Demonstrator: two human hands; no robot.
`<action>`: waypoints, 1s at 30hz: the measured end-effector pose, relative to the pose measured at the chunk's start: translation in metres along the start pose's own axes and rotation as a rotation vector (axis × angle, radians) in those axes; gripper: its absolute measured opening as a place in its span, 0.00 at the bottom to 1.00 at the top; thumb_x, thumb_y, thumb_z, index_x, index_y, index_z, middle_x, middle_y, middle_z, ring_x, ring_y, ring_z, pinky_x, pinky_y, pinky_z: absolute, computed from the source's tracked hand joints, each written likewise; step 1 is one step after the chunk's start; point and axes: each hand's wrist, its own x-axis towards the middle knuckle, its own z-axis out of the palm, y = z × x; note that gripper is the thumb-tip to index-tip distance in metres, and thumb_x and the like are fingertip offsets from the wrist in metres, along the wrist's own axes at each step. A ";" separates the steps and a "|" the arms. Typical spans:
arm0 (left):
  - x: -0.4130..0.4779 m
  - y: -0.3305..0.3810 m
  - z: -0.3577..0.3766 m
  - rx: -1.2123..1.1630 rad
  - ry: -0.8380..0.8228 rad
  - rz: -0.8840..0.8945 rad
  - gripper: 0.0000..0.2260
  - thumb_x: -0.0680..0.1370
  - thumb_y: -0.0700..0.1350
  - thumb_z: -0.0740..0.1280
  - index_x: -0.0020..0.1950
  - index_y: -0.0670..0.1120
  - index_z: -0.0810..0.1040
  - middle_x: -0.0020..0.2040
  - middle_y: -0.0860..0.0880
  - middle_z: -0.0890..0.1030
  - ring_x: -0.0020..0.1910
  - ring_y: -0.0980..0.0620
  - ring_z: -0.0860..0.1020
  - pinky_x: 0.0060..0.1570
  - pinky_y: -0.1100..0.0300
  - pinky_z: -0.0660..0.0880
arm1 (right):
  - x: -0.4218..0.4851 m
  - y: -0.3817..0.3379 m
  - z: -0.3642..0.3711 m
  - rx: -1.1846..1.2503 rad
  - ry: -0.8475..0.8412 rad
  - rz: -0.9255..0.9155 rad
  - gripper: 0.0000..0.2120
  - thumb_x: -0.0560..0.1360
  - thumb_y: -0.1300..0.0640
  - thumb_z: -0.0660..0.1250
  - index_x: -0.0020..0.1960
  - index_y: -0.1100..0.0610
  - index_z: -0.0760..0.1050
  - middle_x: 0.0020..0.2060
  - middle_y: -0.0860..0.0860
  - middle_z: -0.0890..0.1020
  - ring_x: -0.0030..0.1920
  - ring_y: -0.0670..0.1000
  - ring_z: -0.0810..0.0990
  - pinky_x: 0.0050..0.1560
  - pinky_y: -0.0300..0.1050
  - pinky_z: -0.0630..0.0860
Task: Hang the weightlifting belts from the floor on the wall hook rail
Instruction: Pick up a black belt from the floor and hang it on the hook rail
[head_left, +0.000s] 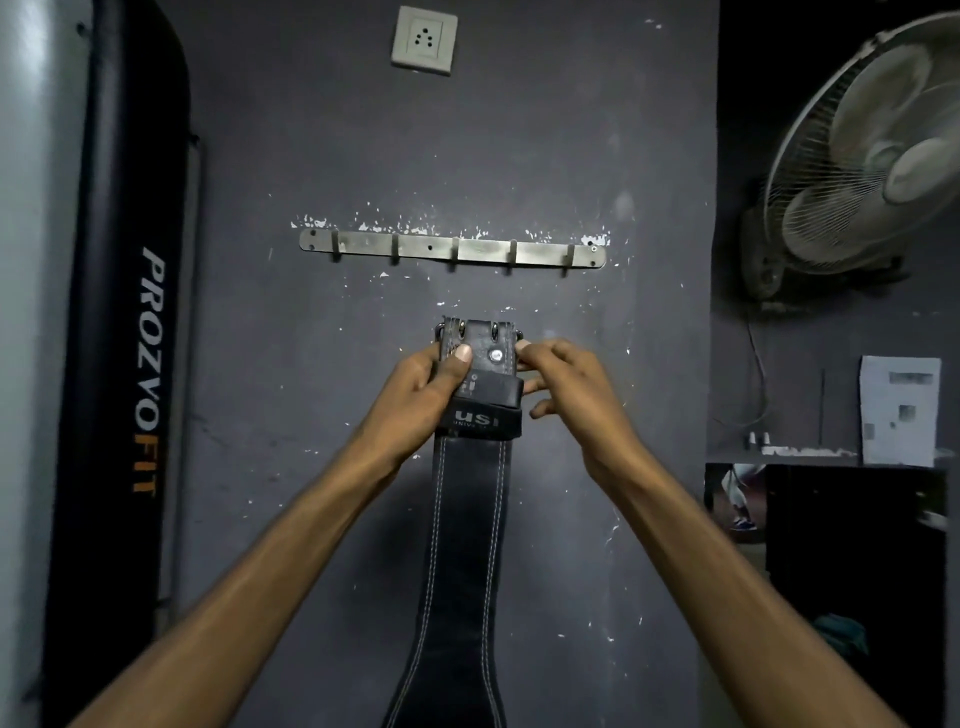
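Observation:
A black leather weightlifting belt (467, 545) with white stitching hangs straight down in front of the dark wall. I hold its buckle end up at chest height. My left hand (421, 395) grips the left side, thumb pressed on the front of the leather. My right hand (566, 384) pinches the right edge by the buckle with its fingertips. The metal hook rail (483, 252) is screwed to the wall a short way above the belt's top, with several bare hooks. The belt's lower end runs out of view at the bottom.
A black punching bag (130, 338) lettered PROZOFIT hangs at the left. A wall socket (424, 39) sits above the rail. A wall fan (872, 156) is mounted at the right, over a dark cabinet (852, 571) with a white paper leaning on its top.

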 end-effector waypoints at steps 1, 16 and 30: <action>0.007 -0.006 0.007 0.014 0.013 0.012 0.16 0.84 0.51 0.58 0.62 0.44 0.79 0.50 0.48 0.87 0.47 0.56 0.85 0.44 0.65 0.79 | 0.008 0.009 -0.005 0.015 -0.002 -0.010 0.11 0.81 0.49 0.65 0.53 0.56 0.80 0.51 0.52 0.85 0.47 0.48 0.83 0.40 0.42 0.76; 0.096 -0.052 0.103 0.261 0.122 0.119 0.15 0.84 0.49 0.59 0.66 0.46 0.78 0.57 0.49 0.85 0.57 0.53 0.83 0.60 0.53 0.78 | 0.108 0.092 -0.066 0.462 0.083 -0.022 0.08 0.80 0.63 0.68 0.57 0.62 0.81 0.47 0.55 0.88 0.44 0.48 0.86 0.43 0.37 0.82; 0.156 -0.033 0.143 0.473 0.224 -0.039 0.21 0.81 0.59 0.58 0.60 0.42 0.72 0.57 0.40 0.82 0.56 0.41 0.81 0.57 0.45 0.78 | 0.158 0.086 -0.078 0.381 0.199 -0.283 0.24 0.79 0.72 0.59 0.73 0.60 0.72 0.69 0.53 0.78 0.59 0.38 0.79 0.64 0.35 0.75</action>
